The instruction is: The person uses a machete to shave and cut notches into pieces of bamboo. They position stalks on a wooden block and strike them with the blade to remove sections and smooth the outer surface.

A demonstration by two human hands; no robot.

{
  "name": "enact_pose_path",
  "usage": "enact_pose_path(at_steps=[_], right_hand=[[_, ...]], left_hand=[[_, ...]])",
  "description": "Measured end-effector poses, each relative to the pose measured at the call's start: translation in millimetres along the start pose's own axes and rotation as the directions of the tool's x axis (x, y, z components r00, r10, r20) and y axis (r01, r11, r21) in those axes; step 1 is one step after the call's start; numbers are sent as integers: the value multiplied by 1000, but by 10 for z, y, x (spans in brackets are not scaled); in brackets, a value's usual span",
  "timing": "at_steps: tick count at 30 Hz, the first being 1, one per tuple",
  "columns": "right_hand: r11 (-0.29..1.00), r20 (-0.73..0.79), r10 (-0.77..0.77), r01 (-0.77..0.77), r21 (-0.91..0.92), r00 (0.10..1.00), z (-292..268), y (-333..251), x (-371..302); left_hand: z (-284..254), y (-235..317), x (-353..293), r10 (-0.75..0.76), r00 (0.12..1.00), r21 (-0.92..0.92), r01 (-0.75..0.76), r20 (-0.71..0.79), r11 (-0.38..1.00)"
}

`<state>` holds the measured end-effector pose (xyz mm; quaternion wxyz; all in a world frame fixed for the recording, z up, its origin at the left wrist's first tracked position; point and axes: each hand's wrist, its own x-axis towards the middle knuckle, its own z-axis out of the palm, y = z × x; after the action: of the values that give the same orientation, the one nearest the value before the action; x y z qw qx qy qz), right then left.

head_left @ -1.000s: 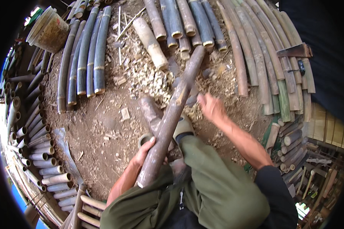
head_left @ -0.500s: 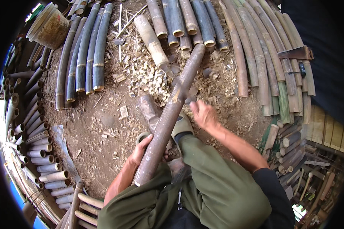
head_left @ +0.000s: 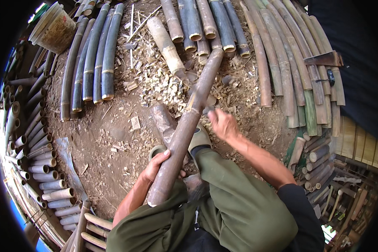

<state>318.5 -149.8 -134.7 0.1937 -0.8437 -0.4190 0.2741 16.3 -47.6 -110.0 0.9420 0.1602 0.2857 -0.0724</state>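
A long brown bamboo pole slants from my lap up toward the cut bamboo ahead. Its near end lies by my left thigh. My left hand is wrapped round the lower part, the thumb on top and fingertips showing at the right side. Beside the pole's middle, my right hand is closed on a knife, whose blade is smeared by motion near the pole. A pale, freshly shaved patch shows at the pole's joint. Under the pole lies a short, thick bamboo piece.
Pale chips litter the earth floor. Dark bamboo lengths lie ahead left, brown ones ahead right. A wide blade rests on the right pile. A dirty bucket stands far left, above stacked bamboo tubes.
The pole's far end has shifted slightly left. My left hand keeps its hold, and my right hand stays close beside the joint. The knife's blur looks fainter now.
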Motion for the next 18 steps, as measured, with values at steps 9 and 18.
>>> enact_pose_path(at_steps=[9, 18], right_hand=[[993, 8, -85, 84, 83, 996, -56, -162, -45], [834, -143, -551, 548, -57, 822, -9, -217, -244]], left_hand=[[11, 3, -10, -51, 999, -58, 51, 8, 997], [-50, -56, -80, -11, 1000, -33, 10, -13, 999]])
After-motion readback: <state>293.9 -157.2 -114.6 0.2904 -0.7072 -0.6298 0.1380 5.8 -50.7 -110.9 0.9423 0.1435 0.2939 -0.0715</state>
